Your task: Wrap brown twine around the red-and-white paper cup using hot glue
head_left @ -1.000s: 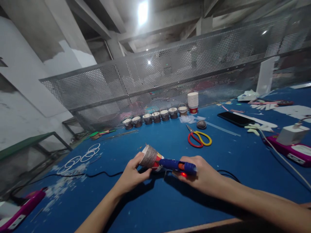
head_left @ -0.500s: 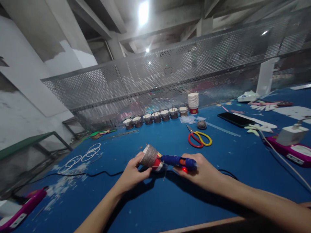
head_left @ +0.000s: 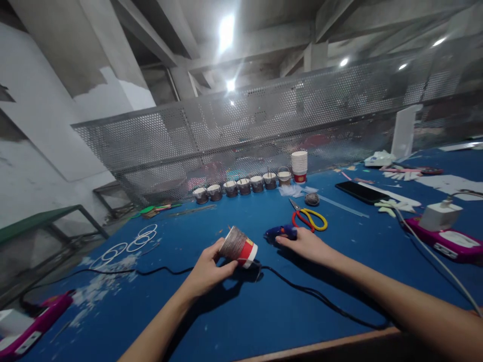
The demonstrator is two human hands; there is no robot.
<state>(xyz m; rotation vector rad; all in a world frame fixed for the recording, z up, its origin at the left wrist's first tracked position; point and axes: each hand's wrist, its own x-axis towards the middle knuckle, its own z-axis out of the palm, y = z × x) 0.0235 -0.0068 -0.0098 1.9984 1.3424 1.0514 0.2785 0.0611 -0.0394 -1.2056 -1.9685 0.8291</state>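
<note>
1. Blue surface (head_left: pixel 339 281), cluttered, with a black cord (head_left: pixel 302 289) across it.
2. Left hand (head_left: pixel 209 269) grips the twine-wrapped cup (head_left: pixel 238 245), tilted sideways.
3. Glue gun (head_left: pixel 281 232) has moved off the cup and lies near the scissors (head_left: pixel 309 219). Right hand (head_left: pixel 305 245) touches it, grip unclear.

**Clear ahead, cord near**

Bare blue bench (head_left: pixel 234 211) lies open from your left hand (head_left: pixel 207 271), wrapped round a grey-wound paper cup (head_left: pixel 238 246), to the row of wrapped cups (head_left: pixel 241 187) along the perforated metal screen (head_left: pixel 264 125). A thin black cord (head_left: pixel 320 300) crosses the near strip under your right arm. The red-and-yellow-handled scissors (head_left: pixel 309 219) lie just beyond your right hand (head_left: pixel 305 245); flat white rings (head_left: pixel 128 244) litter the left.
</note>
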